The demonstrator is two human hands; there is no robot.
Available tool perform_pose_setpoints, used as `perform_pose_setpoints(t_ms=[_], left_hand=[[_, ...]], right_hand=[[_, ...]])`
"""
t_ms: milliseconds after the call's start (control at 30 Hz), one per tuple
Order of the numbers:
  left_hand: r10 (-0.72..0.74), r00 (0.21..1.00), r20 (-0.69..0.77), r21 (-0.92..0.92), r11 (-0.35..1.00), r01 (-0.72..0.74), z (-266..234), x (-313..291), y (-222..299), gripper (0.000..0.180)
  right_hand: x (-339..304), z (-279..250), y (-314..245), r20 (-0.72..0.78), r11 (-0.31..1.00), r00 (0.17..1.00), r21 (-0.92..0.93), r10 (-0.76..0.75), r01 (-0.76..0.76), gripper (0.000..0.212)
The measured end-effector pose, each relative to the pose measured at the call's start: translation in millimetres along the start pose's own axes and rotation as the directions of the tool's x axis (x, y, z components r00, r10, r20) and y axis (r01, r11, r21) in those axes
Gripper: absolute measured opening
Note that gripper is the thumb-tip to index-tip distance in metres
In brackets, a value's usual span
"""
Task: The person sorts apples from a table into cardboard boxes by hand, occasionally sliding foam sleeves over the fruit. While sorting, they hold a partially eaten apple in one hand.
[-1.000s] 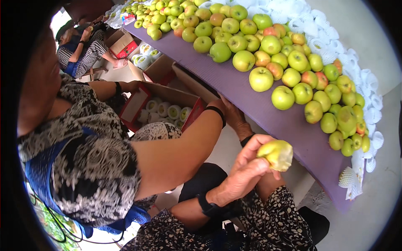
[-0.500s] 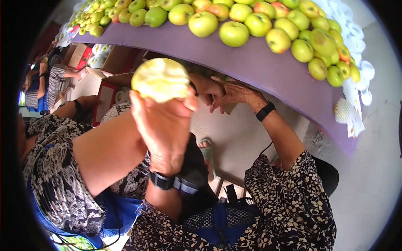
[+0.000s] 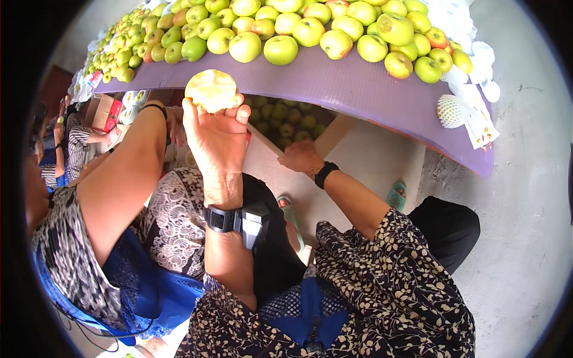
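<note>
Raised in front of me, my left hand (image 3: pixel 218 134) grips a bitten or cut apple (image 3: pixel 210 89) with pale yellow flesh facing me. The thumb is on one side and the fingers on the other. Lower and to the right, my right hand (image 3: pixel 302 159) has its fingers around the near corner of a cardboard box (image 3: pixel 333 138). That box, under the table's edge, holds green and reddish apples (image 3: pixel 287 122).
A purple-covered table (image 3: pixel 334 80) bears a long heap of apples (image 3: pixel 280 50), with white foam nets (image 3: pixel 450 111) at its right end. Close on my left sits a co-worker, arm (image 3: pixel 134 170) reaching under the table. Red-and-brown boxes (image 3: pixel 104 113) stand farther left.
My right hand has moved from beside the co-worker's hand to the box corner. The co-worker's arm has drawn away leftward. The box of apples now shows; the apple stays in my left hand.
</note>
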State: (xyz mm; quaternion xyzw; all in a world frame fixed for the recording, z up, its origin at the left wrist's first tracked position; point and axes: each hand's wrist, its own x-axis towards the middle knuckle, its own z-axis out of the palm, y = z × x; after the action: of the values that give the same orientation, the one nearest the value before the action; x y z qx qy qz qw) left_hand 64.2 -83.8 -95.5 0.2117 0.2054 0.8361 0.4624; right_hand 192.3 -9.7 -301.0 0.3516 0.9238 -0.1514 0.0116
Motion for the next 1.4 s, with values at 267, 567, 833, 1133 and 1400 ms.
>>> perform_pose_setpoints(t_ms=[267, 567, 833, 1133, 1400], left_hand=[[-0.002, 0.995, -0.095, 0.054, 0.999, 0.007, 11.9, 10.0, -10.6, 0.05], [-0.047, 0.998, -0.046, 0.018, 0.999, 0.048, 14.1, 13.3, -22.0, 0.05], [-0.077, 0.997, -0.015, 0.001, 0.997, 0.077, 14.3, 7.8, -27.0, 0.049], [-0.051, 0.998, 0.021, 0.02, 0.998, 0.051, 40.1, -30.5, -20.4, 0.049], [-0.014, 0.998, 0.057, 0.041, 0.999, 0.012, 81.0, -69.5, 3.1, 0.05]], right_hand=[[-59.3, -1.1, 15.8, 0.098, 0.992, 0.99, -0.069, -0.096, 0.103, 0.026], [-201.2, -8.7, 44.9, 0.332, 0.988, 0.938, -0.08, -0.102, 0.135, 0.02], [-251.1, -9.3, 99.5, 0.32, 0.903, 0.91, -0.414, 0.264, -0.116, 0.022], [-204.0, -9.2, 36.1, 0.203, 0.974, 0.971, 0.159, 0.126, -0.16, 0.025], [-204.2, 0.5, 63.3, 0.162, 0.995, 0.983, 0.028, 0.086, -0.092, 0.016]])
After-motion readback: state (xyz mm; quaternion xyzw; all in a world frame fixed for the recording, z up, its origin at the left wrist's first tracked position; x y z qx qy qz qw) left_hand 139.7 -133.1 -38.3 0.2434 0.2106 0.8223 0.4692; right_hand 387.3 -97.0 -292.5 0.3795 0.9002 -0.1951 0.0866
